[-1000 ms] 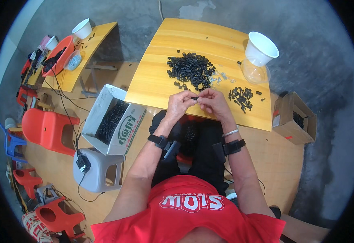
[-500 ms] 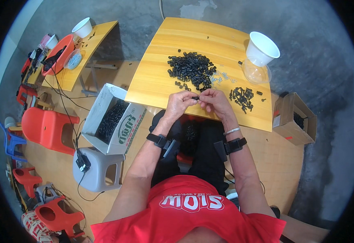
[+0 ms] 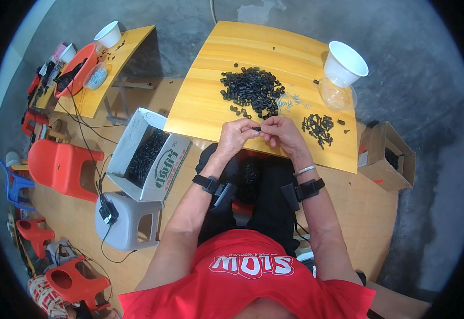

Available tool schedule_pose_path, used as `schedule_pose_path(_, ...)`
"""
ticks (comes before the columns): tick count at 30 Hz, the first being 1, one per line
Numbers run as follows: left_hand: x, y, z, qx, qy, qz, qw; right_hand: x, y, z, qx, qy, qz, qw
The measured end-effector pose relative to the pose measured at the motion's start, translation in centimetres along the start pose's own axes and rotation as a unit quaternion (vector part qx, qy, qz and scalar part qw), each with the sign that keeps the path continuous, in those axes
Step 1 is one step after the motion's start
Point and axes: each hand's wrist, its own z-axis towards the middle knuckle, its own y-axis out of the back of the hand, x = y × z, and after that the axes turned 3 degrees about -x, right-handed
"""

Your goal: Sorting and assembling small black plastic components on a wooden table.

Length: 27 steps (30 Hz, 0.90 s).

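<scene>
My left hand [image 3: 235, 135] and my right hand [image 3: 284, 134] meet at the near edge of the wooden table [image 3: 200, 101]. Between their fingertips is a small black plastic part [image 3: 256, 128], pinched from both sides; its exact kind is too small to make out. Just beyond the hands lies a big heap of short black cylindrical parts [image 3: 250, 89]. Some thin silvery pins [image 3: 294, 100] are scattered at the heap's right side. Closer to my right hand is a smaller pile of slim black pieces [image 3: 318, 129].
A white bucket [image 3: 346, 63] and a clear plastic bowl [image 3: 338, 94] stand at the table's right edge. Left of the table, a carton [image 3: 141, 154] holds black parts beside a grey stool [image 3: 128, 220]. Another cardboard box [image 3: 383, 157] sits on the floor at right.
Both hands stay in nearly the same place, still pinching the small black part. The whole view has shifted very slightly.
</scene>
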Motion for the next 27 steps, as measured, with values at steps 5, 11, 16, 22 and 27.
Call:
schedule_pose_path(5,0.2,0.0,-0.1,-0.006,0.009,-0.009,1.0,-0.1,-0.2,0.1,0.002,-0.001,-0.003,1.0)
schedule_pose_path(11,0.4,0.0,0.0,-0.005,0.025,-0.06,0.998,0.3,-0.2,0.6,0.005,-0.032,-0.022,0.999)
schedule_pose_path(16,1.2,0.0,0.1,-0.022,0.034,-0.074,0.996,0.4,-0.1,1.2,0.021,-0.053,-0.034,0.998)
schedule_pose_path(22,1.0,0.2,0.2,-0.009,0.029,-0.009,0.999,0.8,0.3,2.0,0.04,-0.068,-0.073,0.994)
schedule_pose_path(27,1.3,0.0,0.3,-0.017,0.031,-0.031,0.999,1.6,0.2,2.2,0.045,-0.071,-0.113,0.99)
